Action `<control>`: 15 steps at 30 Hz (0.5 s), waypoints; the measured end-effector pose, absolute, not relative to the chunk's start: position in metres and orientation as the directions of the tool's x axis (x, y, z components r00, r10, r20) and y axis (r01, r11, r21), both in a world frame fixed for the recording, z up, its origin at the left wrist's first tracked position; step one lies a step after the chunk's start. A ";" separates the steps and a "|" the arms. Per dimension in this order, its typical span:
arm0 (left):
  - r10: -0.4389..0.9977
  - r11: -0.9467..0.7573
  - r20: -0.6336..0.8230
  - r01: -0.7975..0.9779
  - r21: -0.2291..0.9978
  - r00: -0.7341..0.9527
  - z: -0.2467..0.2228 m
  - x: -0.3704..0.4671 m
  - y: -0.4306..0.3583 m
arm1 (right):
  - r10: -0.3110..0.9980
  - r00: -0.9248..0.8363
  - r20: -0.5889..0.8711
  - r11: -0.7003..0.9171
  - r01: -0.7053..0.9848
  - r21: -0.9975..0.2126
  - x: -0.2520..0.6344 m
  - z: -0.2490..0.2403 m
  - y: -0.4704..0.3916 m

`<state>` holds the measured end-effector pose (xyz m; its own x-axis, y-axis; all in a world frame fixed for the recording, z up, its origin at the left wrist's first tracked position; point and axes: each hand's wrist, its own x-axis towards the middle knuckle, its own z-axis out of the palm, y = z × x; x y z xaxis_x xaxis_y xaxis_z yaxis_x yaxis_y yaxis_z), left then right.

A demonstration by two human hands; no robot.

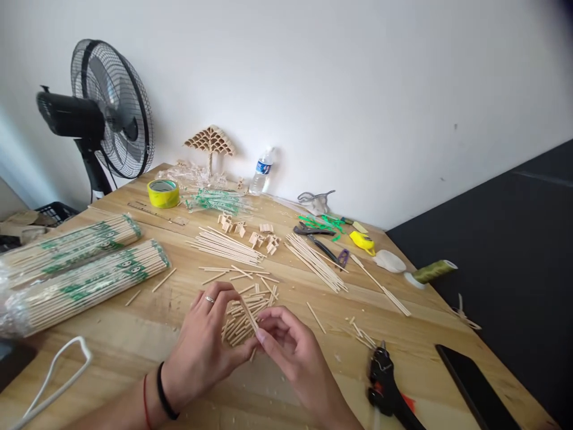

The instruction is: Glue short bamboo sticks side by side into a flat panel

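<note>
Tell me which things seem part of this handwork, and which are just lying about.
Likely in use:
held sticks, between left hand and right hand
short stick pile
perhaps the glue gun

Probably just lying about:
fan
water bottle
phone

The sticks [249, 313] look matt wood, the bottle [261, 171] glossy plastic.
</note>
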<state>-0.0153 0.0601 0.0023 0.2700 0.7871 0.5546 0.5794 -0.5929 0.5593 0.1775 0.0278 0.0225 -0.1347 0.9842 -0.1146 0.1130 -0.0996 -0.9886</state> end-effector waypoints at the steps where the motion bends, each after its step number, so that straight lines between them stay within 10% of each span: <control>1: 0.799 -0.578 0.540 0.585 0.570 0.264 0.001 -0.015 0.060 | 0.984 -0.126 -0.123 -0.110 0.100 -0.989 0.178 0.020 0.028; 15: 0.789 -0.606 0.473 0.373 0.702 0.393 0.011 -0.020 0.066 | 0.995 0.021 0.093 0.082 0.308 -0.948 0.203 0.021 0.025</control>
<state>-0.0202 0.0655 0.0108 0.3927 0.7890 0.4725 0.3729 -0.6063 0.7024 0.2033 0.0247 0.0214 0.0209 0.9955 0.0926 0.3076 0.0818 -0.9480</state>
